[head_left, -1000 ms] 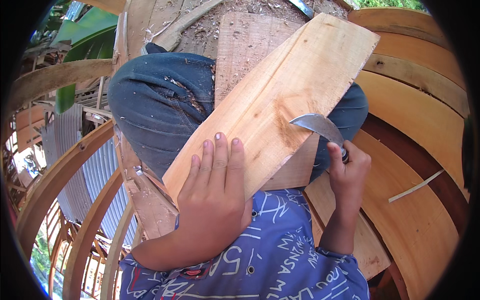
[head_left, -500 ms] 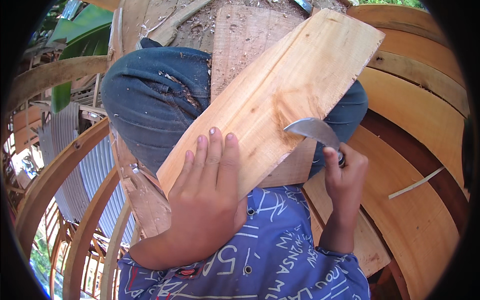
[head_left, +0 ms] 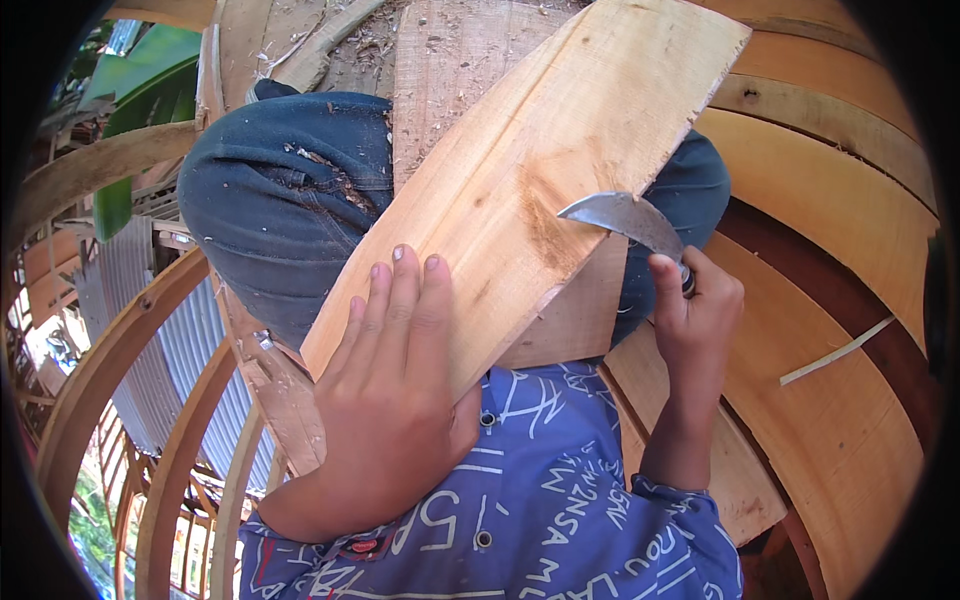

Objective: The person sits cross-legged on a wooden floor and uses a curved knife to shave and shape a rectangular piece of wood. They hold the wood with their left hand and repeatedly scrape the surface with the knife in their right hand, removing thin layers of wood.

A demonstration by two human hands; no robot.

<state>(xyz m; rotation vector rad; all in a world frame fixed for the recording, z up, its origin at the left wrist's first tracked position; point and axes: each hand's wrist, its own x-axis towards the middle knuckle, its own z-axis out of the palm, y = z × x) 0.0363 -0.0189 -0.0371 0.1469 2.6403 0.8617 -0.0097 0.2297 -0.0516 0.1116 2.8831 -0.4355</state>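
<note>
No packages, labels, signs or screens are visible. The only lettering is a white printed pattern on the blue shirt (head_left: 560,500) at the lower edge of the view.

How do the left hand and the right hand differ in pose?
The left hand lies flat and open on the wooden plank, fingers stretched out; the right hand is closed in a fist around the handle of a curved knife. The left hand rests on the plank's face; the right hand stays beside its edge. Both are bare.
</note>
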